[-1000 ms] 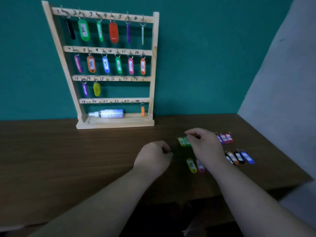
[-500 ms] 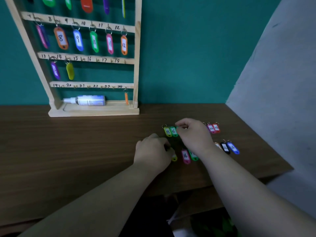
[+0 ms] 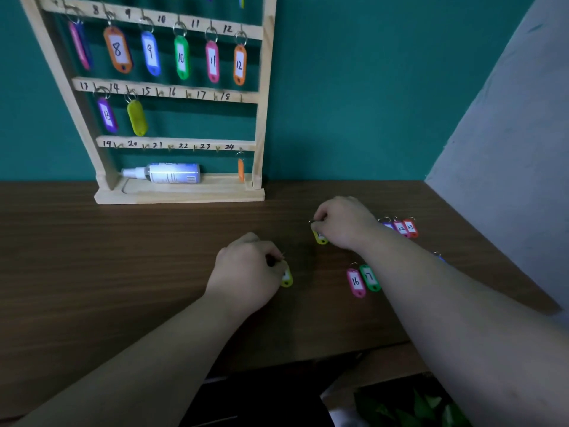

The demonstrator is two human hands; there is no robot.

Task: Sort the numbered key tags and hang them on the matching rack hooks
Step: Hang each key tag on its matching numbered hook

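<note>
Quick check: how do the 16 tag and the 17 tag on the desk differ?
The 16 tag is pink; the 17 tag is green. The 16 tag lies to the left, the 17 tag to the right, partly tucked under the right forearm. Both lie flat on the desk, side by side, rings pointing away, not yet hung.

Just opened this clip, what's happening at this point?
A person is sorting numbered key tags at a wooden rack on a brown table. The left hand pinches a yellow tag; the right hand grips the ring of another yellow tag. Hooks 8 to 14 and 24 hold tags; 15 to 23 are empty. The pink 16 tag and green 17 tag wait on the table.
</note>
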